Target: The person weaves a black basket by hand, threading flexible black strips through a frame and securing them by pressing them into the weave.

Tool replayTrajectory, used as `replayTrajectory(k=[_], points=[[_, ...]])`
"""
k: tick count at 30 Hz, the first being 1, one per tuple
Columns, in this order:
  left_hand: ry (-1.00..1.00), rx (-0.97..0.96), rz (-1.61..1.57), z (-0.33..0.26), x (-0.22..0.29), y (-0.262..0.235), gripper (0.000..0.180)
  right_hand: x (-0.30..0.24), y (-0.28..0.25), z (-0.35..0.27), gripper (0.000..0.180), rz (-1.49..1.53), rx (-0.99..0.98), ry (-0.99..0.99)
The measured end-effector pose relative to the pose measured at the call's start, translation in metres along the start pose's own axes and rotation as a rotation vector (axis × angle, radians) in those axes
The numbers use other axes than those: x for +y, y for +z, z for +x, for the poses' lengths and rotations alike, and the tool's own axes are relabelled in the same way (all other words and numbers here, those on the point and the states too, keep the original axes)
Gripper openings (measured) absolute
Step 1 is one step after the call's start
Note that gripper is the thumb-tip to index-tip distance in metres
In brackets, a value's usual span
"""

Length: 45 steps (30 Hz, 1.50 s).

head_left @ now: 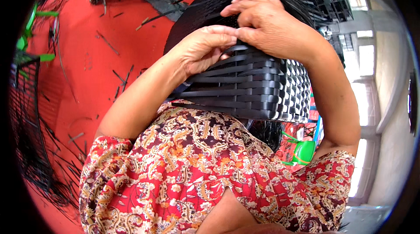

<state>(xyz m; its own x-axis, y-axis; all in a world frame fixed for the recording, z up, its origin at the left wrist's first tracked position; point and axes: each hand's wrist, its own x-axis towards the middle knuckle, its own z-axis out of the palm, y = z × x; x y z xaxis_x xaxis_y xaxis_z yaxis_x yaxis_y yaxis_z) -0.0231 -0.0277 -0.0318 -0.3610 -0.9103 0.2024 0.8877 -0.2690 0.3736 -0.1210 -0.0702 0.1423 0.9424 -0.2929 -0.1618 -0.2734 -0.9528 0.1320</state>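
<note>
Close together, left hand and right hand at black basket.

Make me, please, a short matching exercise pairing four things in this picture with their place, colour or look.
1. Right hand
2. Woven basket
3. Floor
4. Person's top

A. Red, with dark scraps lying about
B. Close beside the left hand
C. Covered in a paisley pattern
D. Black, with white in its weave

Pairs: 1-B; 2-D; 3-A; 4-C
</note>
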Motion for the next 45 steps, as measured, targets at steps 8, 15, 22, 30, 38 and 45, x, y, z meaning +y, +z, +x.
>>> replayTrajectory(k=[8,15,22,30,38,45], points=[[-0.023,-0.127,0.204,-0.007,0.036,0.014,0.027,-0.009,-0.015,0.009,0.027,-0.101,0.086,0.094],[0.063,0.246,0.669,-0.029,0.057,0.009,0.021,-0.03,-0.058,-0.033,0.012,0.133,0.615,0.133],[-0.048,0.246,1.349,-0.022,0.05,-0.047,0.014,-0.033,-0.045,-0.126,0.015,0.403,0.676,0.418],[-0.101,0.31,1.242,-0.074,0.022,-0.158,0.004,-0.03,-0.004,-0.195,0.012,0.741,0.91,0.679],[0.57,0.163,1.428,-0.059,0.082,0.043,0.032,-0.04,0.016,-0.164,0.031,0.47,0.741,0.475],[0.527,-0.013,1.753,-0.052,0.075,0.106,0.043,-0.044,0.016,-0.14,0.057,0.218,0.607,0.341]])
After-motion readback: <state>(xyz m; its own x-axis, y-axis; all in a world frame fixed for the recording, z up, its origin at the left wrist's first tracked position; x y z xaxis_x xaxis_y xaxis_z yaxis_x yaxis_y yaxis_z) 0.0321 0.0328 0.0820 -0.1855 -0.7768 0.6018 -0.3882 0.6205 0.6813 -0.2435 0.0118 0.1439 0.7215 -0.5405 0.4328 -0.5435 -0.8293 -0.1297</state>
